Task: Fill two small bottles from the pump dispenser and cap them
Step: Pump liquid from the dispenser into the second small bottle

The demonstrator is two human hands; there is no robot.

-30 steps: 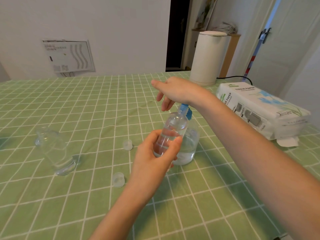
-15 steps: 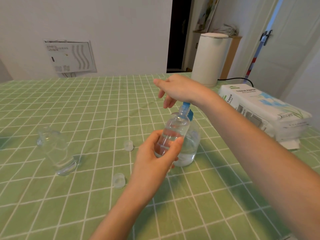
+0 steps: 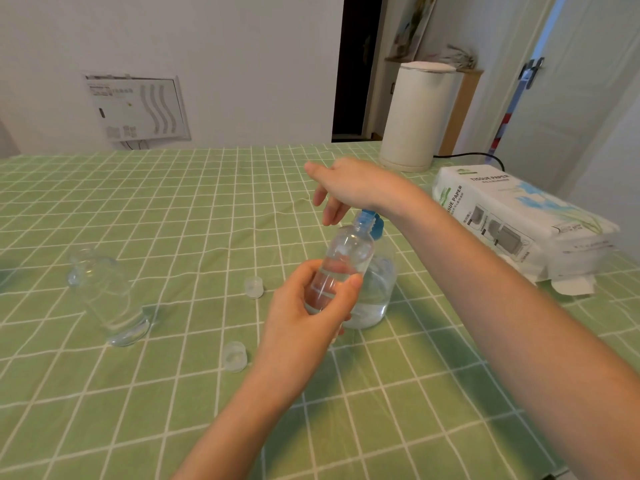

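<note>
– Two small bottles, is that the count?
– Yes. One bottle [image 3: 348,252] is at frame centre, tilted, with its mouth up at the blue spout [image 3: 373,224] of the single dispenser [image 3: 377,292] just behind it. The second bottle [image 3: 110,299] is at the left on the green cloth [image 3: 173,202], well apart.
– Hands?
– The left hand [image 3: 304,323] is wrapped round the lower body of the centre bottle, thumb and fingers closed on it. The right hand [image 3: 349,185] rests its heel on the pump top, fingers loose, gripping nothing.
– How will it handle?
– Light, I'd judge: thin clear plastic, partly filled. It could be slippery if wet, and a hard squeeze might push liquid out. Hold it low on the body.
– Caps?
– Two, both loose on the cloth: the far cap [image 3: 254,286] and the near cap [image 3: 235,356], left of the holding hand.
</note>
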